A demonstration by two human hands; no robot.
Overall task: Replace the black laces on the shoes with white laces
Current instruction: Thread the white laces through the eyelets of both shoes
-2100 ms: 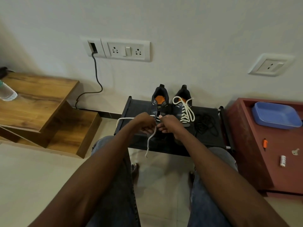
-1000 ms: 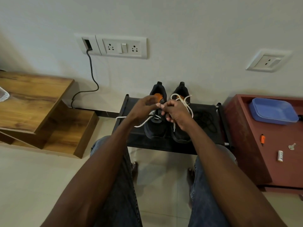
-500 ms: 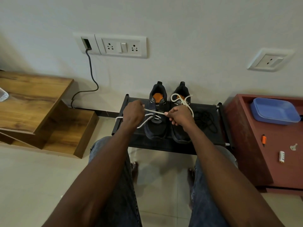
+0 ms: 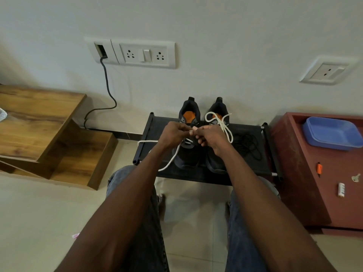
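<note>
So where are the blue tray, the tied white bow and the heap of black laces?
blue tray [image 4: 332, 134]: head view, its flat inner bottom.
white bow [image 4: 220, 122]: head view, the knot.
black laces [image 4: 247, 143]: head view, middle of heap.

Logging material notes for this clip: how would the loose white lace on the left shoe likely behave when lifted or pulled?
Probably floppy: the white lace sags in a curve below the left hand and trails across the rack. Likely light, since a pinch between both hands seems enough; the right hand meets the left over the left shoe. Its woven look suggests little slipperiness.

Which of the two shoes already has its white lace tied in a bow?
The right shoe: a finished bow lies on it. The left shoe has loose ends.
</note>
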